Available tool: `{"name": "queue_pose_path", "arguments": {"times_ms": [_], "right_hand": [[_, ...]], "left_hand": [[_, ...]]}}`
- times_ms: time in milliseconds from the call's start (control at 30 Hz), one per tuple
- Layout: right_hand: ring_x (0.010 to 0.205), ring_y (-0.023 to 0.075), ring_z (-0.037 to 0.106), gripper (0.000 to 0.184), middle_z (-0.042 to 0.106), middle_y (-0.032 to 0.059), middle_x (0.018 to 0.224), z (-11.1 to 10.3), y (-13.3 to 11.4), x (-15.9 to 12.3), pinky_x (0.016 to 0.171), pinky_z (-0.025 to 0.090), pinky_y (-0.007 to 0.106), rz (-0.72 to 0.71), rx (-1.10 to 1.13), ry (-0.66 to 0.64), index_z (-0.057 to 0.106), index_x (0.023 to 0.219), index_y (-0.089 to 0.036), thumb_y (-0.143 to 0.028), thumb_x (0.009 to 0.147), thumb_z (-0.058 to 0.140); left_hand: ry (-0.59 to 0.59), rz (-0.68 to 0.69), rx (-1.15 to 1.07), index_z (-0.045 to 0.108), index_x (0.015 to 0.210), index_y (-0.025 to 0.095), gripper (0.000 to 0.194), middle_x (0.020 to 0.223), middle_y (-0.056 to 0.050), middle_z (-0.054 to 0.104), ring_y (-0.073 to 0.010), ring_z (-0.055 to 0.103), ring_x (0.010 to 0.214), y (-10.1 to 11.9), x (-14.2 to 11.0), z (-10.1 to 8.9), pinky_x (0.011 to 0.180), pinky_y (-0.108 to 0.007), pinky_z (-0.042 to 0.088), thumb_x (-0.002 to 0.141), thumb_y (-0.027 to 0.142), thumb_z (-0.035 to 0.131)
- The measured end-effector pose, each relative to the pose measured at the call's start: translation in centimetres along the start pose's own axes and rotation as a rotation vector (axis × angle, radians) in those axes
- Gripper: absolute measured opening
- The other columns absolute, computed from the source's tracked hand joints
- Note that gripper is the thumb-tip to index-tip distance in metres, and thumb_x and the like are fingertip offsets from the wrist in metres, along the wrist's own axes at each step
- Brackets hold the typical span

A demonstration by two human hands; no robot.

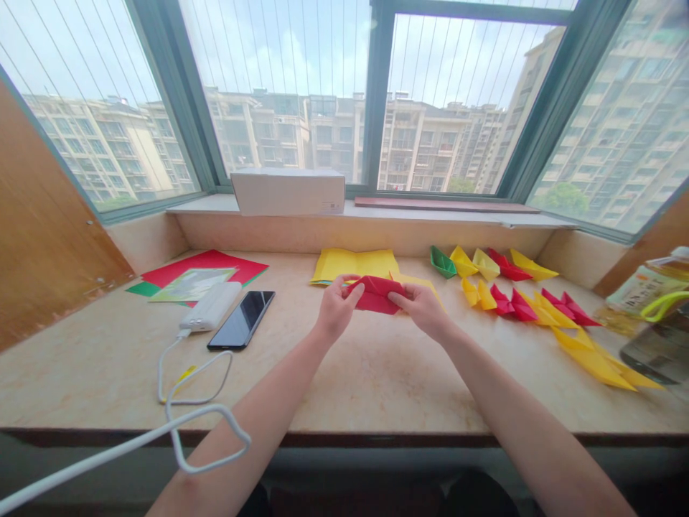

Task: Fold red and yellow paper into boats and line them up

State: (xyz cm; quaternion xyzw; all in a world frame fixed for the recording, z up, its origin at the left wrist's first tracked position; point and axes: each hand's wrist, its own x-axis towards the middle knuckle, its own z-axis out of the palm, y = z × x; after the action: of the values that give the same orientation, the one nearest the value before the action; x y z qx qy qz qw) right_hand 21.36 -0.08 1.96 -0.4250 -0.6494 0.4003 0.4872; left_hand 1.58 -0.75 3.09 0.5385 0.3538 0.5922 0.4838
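Left hand [338,309] and right hand [423,309] grip the red paper [378,296] at opposite ends, above the counter [377,388], apparently to stop it unfolding. Paper boats [522,307] stand grouped rightward, presumably out of the way.

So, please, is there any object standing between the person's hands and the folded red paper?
Nothing visible does. The left hand and right hand each pinch the folded red paper directly. The flat yellow paper sheets lie beyond it, not between.
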Motion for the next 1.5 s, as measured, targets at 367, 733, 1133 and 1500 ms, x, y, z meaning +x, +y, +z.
{"name": "queue_pose_path", "arguments": {"times_ms": [367, 733, 1133, 1500], "right_hand": [[0.071, 0.0193, 0.063, 0.037, 0.071, 0.0040, 0.079, -0.6, -0.1, 0.1, 0.066, 0.049, 0.031, 0.000, -0.020, -0.108, 0.074, 0.090, -0.014, -0.046, 0.073, 0.071], [0.066, 0.0173, 0.060, 0.031, 0.069, 0.0035, 0.074, 0.0, -0.3, 0.0, 0.062, 0.047, 0.029, -0.058, -0.086, 0.041, 0.071, 0.085, -0.014, -0.044, 0.077, 0.067], [0.094, 0.0219, 0.060, 0.025, 0.067, 0.0075, 0.101, 0.8, -0.4, -1.2, 0.083, 0.049, 0.037, -0.795, -0.733, 0.258, 0.066, 0.113, -0.026, -0.019, 0.092, 0.053], [0.115, 0.0246, 0.054, 0.038, 0.060, 0.0074, 0.125, 2.5, -1.0, -1.6, 0.099, 0.042, 0.045, -0.787, -0.786, 0.093, 0.063, 0.120, -0.029, -0.014, 0.086, 0.054]], "left_hand": [[-0.049, 0.106, 0.213, 0.069, 0.077, 0.015, 0.031, 0.073, -0.004, 0.069, -0.0162, 0.061, 0.069, -0.2, 0.1, -0.5, 0.064, -0.025, 0.046, 0.081, 0.045, 0.062], [0.072, 0.096, 0.237, 0.062, 0.086, 0.015, 0.031, 0.080, -0.007, 0.070, -0.0184, 0.065, 0.074, -1.3, 1.0, -1.1, 0.067, -0.028, 0.049, 0.080, 0.046, 0.063], [-0.313, -0.044, -0.028, 0.064, 0.113, 0.016, 0.045, 0.111, -0.013, 0.068, -0.0219, 0.065, 0.095, -1.4, -1.1, 1.5, 0.083, -0.035, 0.051, 0.081, 0.048, 0.066], [-0.033, -0.094, -0.331, 0.069, 0.099, 0.010, 0.037, 0.099, -0.012, 0.073, -0.0228, 0.069, 0.090, -0.9, 0.0, 0.2, 0.088, -0.040, 0.053, 0.077, 0.039, 0.072]]}}
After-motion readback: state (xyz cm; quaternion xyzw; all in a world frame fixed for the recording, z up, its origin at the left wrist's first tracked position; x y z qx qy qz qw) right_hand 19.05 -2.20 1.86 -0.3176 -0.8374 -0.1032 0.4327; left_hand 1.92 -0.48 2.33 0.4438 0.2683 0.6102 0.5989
